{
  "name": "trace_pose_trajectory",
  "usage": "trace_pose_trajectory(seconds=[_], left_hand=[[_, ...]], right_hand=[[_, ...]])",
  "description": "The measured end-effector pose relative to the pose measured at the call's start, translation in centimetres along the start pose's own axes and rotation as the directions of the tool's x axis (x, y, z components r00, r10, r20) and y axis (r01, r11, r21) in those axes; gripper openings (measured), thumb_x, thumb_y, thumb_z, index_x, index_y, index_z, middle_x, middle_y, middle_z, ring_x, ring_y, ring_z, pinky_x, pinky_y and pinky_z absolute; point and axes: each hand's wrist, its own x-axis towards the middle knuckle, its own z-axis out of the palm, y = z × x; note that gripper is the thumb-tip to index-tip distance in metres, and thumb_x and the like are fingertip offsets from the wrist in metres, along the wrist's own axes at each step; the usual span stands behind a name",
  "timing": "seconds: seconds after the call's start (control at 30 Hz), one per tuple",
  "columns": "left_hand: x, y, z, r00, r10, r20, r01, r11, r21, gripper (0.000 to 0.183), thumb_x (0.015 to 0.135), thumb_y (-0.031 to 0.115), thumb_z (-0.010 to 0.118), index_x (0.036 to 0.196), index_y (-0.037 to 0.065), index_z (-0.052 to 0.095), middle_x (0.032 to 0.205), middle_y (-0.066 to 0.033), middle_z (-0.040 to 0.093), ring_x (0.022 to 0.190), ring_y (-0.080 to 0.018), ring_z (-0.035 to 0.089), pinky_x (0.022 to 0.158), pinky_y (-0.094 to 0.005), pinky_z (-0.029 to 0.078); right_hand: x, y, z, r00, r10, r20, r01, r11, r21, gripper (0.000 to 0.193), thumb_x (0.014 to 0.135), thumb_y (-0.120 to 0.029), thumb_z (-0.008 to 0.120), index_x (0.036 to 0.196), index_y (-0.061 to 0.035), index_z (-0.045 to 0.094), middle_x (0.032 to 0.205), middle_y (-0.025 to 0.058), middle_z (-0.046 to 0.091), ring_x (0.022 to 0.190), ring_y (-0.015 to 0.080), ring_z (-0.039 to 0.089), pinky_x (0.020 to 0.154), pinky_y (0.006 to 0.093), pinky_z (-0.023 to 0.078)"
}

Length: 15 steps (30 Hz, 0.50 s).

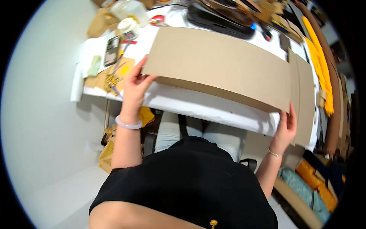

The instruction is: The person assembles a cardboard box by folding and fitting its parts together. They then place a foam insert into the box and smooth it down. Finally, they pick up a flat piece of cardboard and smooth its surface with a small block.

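Note:
A long, brown cardboard box (223, 63) spans the space in front of me, tilted above the white table, its near side in shadow. My left hand (137, 82) grips its left end, thumb at the lower corner and fingers along the short edge. At the other end, my right hand (286, 128) holds the near right corner between thumb and fingers. Both hands are closed on the box. What lies beneath it is hidden. Just right of the box, flat cardboard sheets (305, 99) rest on the table.
A phone (112, 51), a white tub (129, 28) and a pile of small gold-coloured pieces (111, 82) lie at the left. Behind the box sits a black machine-like object (221, 22). Yellow fabric (318, 57) and a brown roll (331, 99) run along the right edge.

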Motion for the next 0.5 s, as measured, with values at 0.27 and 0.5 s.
trace_pose_trajectory(seconds=[0.27,0.5], left_hand=[[0.2,-0.1,-0.5,0.999,0.046,0.01,-0.046,0.998,-0.047,0.063,0.085,-0.003,0.073,0.143,-0.001,0.049,0.14,-0.0095,0.054,0.122,-0.0144,0.055,0.099,-0.0262,0.047],[0.2,-0.1,-1.0,1.0,0.025,0.009,-0.025,1.0,0.002,0.066,0.082,-0.002,0.077,0.142,-0.002,0.05,0.143,-0.0111,0.051,0.129,-0.0197,0.052,0.108,-0.0332,0.043]], right_hand=[[0.5,-0.7,-0.3,0.995,0.035,0.096,-0.029,0.998,-0.062,0.046,0.1,-0.004,0.058,0.145,-0.0014,0.049,0.12,0.0088,0.065,0.105,0.0126,0.06,0.096,0.0267,0.048],[0.4,-1.4,-0.4,0.995,0.039,0.089,-0.017,0.973,-0.231,0.043,0.101,-0.008,0.057,0.144,-0.0055,0.053,0.104,0.0023,0.065,0.091,0.0074,0.055,0.086,0.0237,0.047]])
